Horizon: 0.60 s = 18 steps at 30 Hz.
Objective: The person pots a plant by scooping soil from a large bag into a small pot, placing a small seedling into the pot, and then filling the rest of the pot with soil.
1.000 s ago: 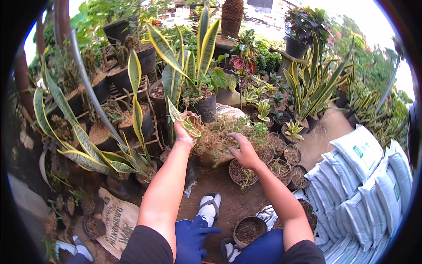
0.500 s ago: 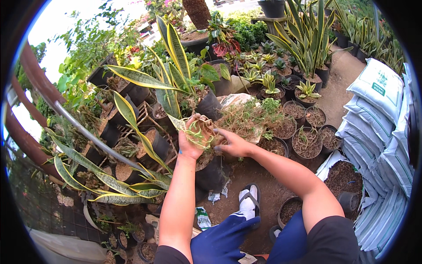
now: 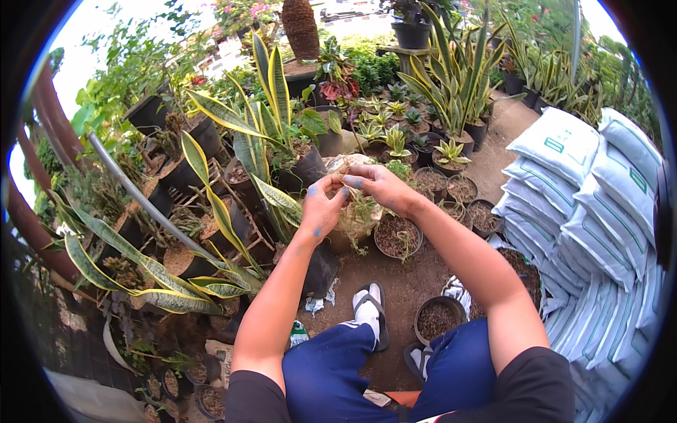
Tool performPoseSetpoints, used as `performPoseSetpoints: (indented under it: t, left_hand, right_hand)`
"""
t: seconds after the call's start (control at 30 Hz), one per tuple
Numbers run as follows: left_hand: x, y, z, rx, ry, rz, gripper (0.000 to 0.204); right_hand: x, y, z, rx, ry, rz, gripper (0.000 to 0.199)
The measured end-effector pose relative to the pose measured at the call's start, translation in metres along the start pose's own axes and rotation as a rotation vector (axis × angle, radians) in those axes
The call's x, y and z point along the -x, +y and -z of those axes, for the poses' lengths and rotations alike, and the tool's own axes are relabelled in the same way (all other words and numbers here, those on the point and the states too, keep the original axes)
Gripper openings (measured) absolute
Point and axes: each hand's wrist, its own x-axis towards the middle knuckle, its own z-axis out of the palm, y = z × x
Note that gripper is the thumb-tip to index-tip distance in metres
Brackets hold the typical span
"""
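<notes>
My left hand (image 3: 323,207) and my right hand (image 3: 384,189) meet in front of me, thumbs and fingertips pinched close together. Between them is a small bunch of thin, stringy plant cuttings (image 3: 361,210), with pale stems at the fingers and green strands trailing below. Fingers hide part of the bunch. Blue stains mark both hands. Just beneath my right forearm stands a round black pot (image 3: 403,247) of brown soil with a few green sprigs on it. Behind the hands, a pale sack or stone-like lump (image 3: 345,163) is partly covered.
Tall yellow-edged snake plants (image 3: 211,173) crowd the left, beside a curved metal pipe (image 3: 134,187). White filled sacks (image 3: 557,144) are stacked at the right. A soil-filled pot (image 3: 438,321) stands by my knee. Small potted succulents (image 3: 450,154) sit beyond the hands.
My left hand has turned from palm-up with the cuttings lying in it to a pinch. Both hands have come together, and the view has shifted rightward.
</notes>
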Motion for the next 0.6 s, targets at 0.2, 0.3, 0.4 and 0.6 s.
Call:
performPoseSetpoints:
  t: [0.2,0.3,0.4,0.6]
  left_hand:
    - [0.026,0.058,-0.027,-0.234,-0.036,-0.233,0.025]
    - [0.048,0.077,-0.025,-0.282,-0.004,-0.269,0.03]
    - [0.073,0.098,-0.021,-0.342,-0.031,-0.188,0.039]
    - [0.125,0.123,-0.022,-0.251,0.105,-0.114,0.033]
  right_hand:
    - [0.042,-0.023,-0.005,-0.014,0.103,0.014,0.033]
    - [0.066,-0.049,-0.014,0.021,0.128,0.015,0.025]
    - [0.071,-0.058,-0.012,0.266,0.059,0.07,0.026]
    - [0.083,-0.069,-0.036,0.556,-0.169,0.209,0.032]
